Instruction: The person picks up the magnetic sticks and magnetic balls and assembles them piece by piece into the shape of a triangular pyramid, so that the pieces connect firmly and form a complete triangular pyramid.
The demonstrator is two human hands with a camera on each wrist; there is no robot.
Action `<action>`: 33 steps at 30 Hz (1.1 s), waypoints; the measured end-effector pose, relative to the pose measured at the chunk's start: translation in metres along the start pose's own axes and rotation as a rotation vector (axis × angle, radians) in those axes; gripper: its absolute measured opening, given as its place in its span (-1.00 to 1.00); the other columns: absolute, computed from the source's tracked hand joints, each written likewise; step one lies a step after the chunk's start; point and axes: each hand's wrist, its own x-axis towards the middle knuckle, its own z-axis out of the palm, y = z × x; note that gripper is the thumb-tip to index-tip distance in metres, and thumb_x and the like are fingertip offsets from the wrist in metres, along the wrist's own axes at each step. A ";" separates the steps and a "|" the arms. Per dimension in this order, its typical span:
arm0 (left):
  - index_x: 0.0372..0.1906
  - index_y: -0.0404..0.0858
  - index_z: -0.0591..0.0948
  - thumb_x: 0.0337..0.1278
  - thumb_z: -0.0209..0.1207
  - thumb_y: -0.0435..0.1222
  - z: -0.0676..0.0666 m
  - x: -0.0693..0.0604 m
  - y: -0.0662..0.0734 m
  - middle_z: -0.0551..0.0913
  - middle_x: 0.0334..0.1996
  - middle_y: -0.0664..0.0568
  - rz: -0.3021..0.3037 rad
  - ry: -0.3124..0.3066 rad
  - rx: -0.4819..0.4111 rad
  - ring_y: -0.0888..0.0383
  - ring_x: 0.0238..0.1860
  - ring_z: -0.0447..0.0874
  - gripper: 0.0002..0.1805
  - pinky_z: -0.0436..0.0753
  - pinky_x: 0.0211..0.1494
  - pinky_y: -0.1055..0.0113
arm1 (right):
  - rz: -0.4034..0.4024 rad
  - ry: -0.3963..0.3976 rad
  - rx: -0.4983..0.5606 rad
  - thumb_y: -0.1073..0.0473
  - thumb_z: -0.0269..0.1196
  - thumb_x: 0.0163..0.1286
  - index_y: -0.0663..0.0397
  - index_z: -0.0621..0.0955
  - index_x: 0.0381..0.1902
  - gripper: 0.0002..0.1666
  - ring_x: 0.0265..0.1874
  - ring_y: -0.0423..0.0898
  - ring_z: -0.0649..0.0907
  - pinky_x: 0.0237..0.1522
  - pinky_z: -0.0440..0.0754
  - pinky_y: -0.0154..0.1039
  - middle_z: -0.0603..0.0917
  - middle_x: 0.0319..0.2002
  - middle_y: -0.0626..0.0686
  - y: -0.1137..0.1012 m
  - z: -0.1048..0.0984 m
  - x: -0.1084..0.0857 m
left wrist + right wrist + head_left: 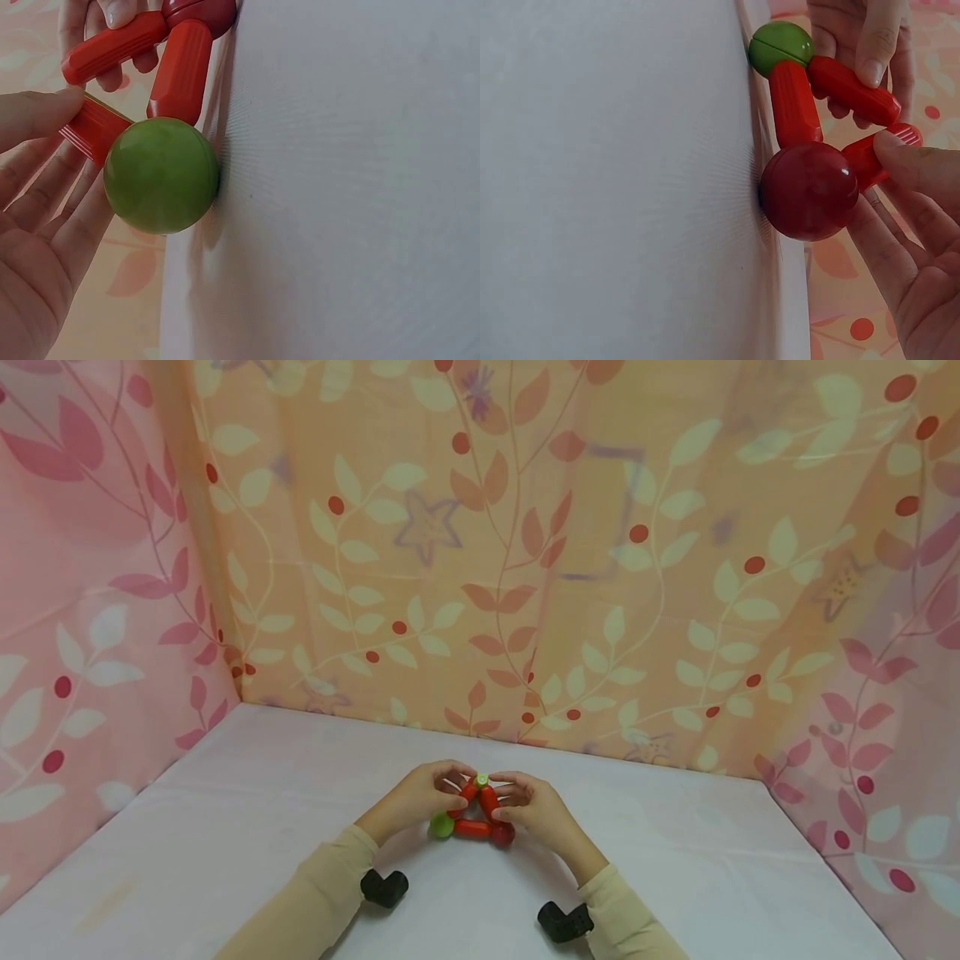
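Observation:
In the head view, red rods and balls form a small triangle on the table. A red rod (472,830) lies at its base between a green ball (161,176) and a dark red ball (810,191). My left hand (425,795) pinches the left slanted red rod (97,131), which rises from the green ball. On the other side, my right hand (536,806) pinches the right slanted red rod (866,159) above the dark red ball. A small light green piece (482,780) shows at the apex, between the fingertips of both hands. Fingers partly hide both slanted rods.
The toy rests on a white-covered table (262,827). Patterned cloth (517,568) hangs behind it and on both sides. Below the left wrist sits a black angular device (384,888), with a similar black device (565,922) beside the right sleeve.

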 end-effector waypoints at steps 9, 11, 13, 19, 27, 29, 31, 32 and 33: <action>0.07 -0.10 0.66 0.16 0.34 -0.29 0.001 0.001 -0.002 0.69 -0.04 0.05 -0.026 -0.015 -0.004 0.09 -0.01 0.64 -0.65 0.67 0.10 0.12 | 0.043 0.008 -0.011 0.25 0.36 0.30 0.13 0.61 0.19 -0.52 0.05 0.09 0.69 0.05 0.70 -0.06 0.71 0.05 0.21 -0.004 0.001 -0.003; 0.07 -0.12 0.66 0.15 0.35 -0.30 0.001 0.001 -0.002 0.69 -0.04 0.05 -0.022 -0.013 -0.005 0.10 -0.02 0.65 -0.65 0.67 0.09 0.14 | 0.042 0.007 -0.010 0.25 0.35 0.30 0.13 0.61 0.20 -0.52 0.06 0.09 0.69 0.05 0.70 -0.06 0.71 0.05 0.21 -0.005 0.001 -0.003; 0.06 -0.14 0.66 0.14 0.35 -0.31 0.002 0.002 -0.002 0.69 -0.05 0.05 -0.018 -0.013 -0.009 0.11 -0.03 0.65 -0.65 0.68 0.07 0.16 | 0.041 0.008 -0.007 0.26 0.36 0.30 0.14 0.61 0.19 -0.52 0.05 0.09 0.69 0.04 0.70 -0.06 0.71 0.05 0.22 -0.005 0.001 -0.003; 0.05 -0.15 0.66 0.13 0.35 -0.33 0.002 0.002 0.000 0.68 -0.06 0.04 -0.019 -0.008 -0.013 0.12 -0.05 0.64 -0.65 0.69 0.05 0.19 | 0.044 0.012 0.003 0.28 0.36 0.29 0.16 0.61 0.18 -0.52 0.05 0.09 0.69 0.05 0.70 -0.06 0.72 0.04 0.22 -0.006 0.002 -0.003; 0.06 -0.18 0.65 0.11 0.36 -0.34 0.001 0.002 0.000 0.69 -0.08 0.03 -0.013 -0.002 -0.016 0.13 -0.06 0.65 -0.63 0.68 0.05 0.19 | 0.049 0.029 -0.001 0.27 0.36 0.29 0.13 0.61 0.19 -0.51 0.07 0.10 0.68 0.05 0.70 -0.04 0.72 0.04 0.20 -0.009 0.004 -0.004; 0.06 -0.20 0.64 0.11 0.36 -0.34 0.001 0.002 0.000 0.69 -0.08 0.02 -0.007 -0.008 -0.019 0.13 -0.06 0.66 -0.63 0.69 0.05 0.19 | 0.050 0.027 0.001 0.28 0.37 0.29 0.14 0.60 0.19 -0.51 0.07 0.10 0.68 0.06 0.70 -0.04 0.72 0.05 0.21 -0.009 0.004 -0.004; 0.07 -0.20 0.64 0.12 0.36 -0.35 0.001 0.002 0.000 0.69 -0.08 0.02 -0.004 -0.015 -0.023 0.13 -0.05 0.66 -0.63 0.69 0.06 0.19 | 0.051 0.025 0.004 0.28 0.37 0.28 0.15 0.60 0.19 -0.50 0.07 0.11 0.68 0.06 0.70 -0.03 0.72 0.05 0.21 -0.008 0.004 -0.004; 0.07 -0.21 0.64 0.11 0.36 -0.34 0.001 0.002 0.000 0.69 -0.08 0.02 -0.003 -0.018 -0.025 0.13 -0.05 0.66 -0.62 0.69 0.06 0.19 | 0.054 0.024 0.005 0.28 0.37 0.28 0.15 0.60 0.19 -0.50 0.07 0.10 0.68 0.06 0.70 -0.04 0.72 0.05 0.21 -0.008 0.004 -0.004; 0.07 -0.21 0.64 0.11 0.36 -0.35 0.001 0.002 -0.001 0.69 -0.08 0.02 -0.002 -0.020 -0.026 0.13 -0.05 0.66 -0.62 0.68 0.06 0.19 | 0.056 0.024 0.005 0.28 0.37 0.28 0.14 0.60 0.19 -0.50 0.07 0.10 0.69 0.06 0.70 -0.04 0.72 0.05 0.20 -0.008 0.004 -0.004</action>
